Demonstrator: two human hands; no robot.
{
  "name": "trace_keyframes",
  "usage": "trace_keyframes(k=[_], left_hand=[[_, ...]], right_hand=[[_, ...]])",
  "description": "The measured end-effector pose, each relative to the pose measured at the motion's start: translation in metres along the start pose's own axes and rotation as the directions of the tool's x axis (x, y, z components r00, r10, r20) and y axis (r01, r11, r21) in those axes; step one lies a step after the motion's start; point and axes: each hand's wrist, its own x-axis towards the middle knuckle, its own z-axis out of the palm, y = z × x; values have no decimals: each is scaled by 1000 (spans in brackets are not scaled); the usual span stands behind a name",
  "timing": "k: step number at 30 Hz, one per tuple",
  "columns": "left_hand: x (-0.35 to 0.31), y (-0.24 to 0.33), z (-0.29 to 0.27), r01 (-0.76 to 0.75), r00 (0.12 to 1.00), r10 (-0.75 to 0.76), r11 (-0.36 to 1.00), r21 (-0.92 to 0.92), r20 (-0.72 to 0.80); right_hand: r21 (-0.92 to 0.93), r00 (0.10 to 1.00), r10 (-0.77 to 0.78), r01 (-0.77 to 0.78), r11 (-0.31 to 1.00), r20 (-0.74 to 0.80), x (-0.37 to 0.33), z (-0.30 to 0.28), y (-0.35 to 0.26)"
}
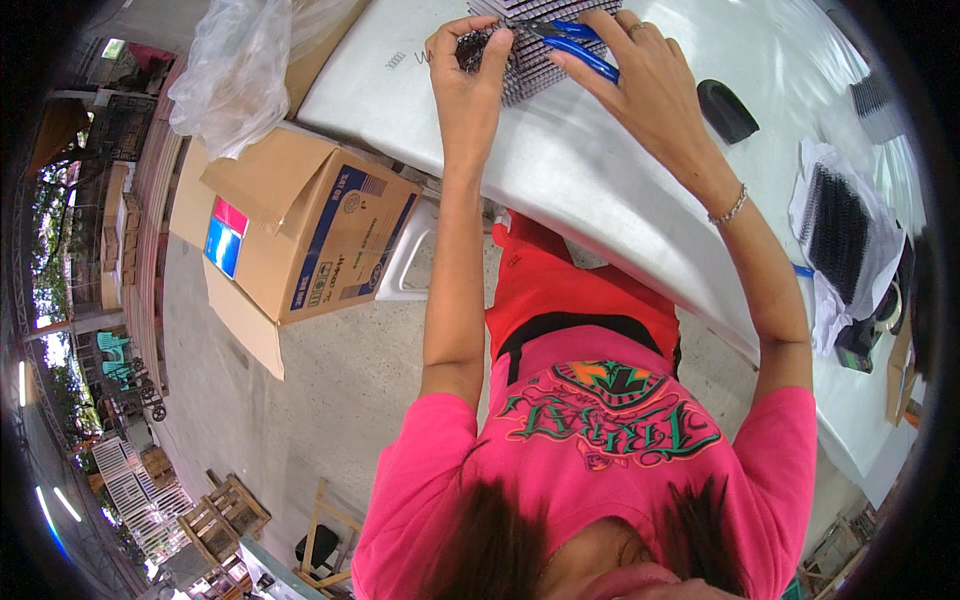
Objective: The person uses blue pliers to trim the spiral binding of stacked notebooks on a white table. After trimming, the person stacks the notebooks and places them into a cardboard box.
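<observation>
My right hand (650,85) is closed around the blue handles of a pair of pliers (585,55), whose jaws point left toward my left hand. My left hand (475,85) is curled, thumb and fingers pinching a dark bunch of coiled wire (470,52) near the plier jaws. Under both hands lies a stack of grey ridged strips (540,85), like rows of wire spirals, on the white table (620,175). Loose wire spirals (396,60) rest to the left. The exact point where the jaws meet the wire is too small to tell.
Right of my hand sits a black rounded piece (727,112). Farther right, black spiral strips (838,235) lie on white paper, near a tape roll (888,308). An open cardboard box (330,235) with a clear plastic bag (235,75) stands left, beside a white stool (408,262).
</observation>
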Motion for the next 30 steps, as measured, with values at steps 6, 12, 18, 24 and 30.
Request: trace_keyframes(k=[6,12,18,24,30], left_hand=[[0,-5,1,-12,1000,12,1000,4,-24],[-4,1,7,43,995,-61,978,-204,-82],[-10,1,4,61,998,-61,995,-76,4],[-7,-5,3,52,999,-52,998,-40,-1],[-7,-2,7,83,996,-89,983,-166,-29]], right_hand=[[31,996,87,-88,996,37,-8,16,10],[-32,995,-19,16,999,-95,-15,17,18],[-95,1000,3,-5,995,-25,-15,18,15],[-45,993,-55,50,998,-100,-11,23,16],[116,980,180,-189,975,82,-20,18,11]])
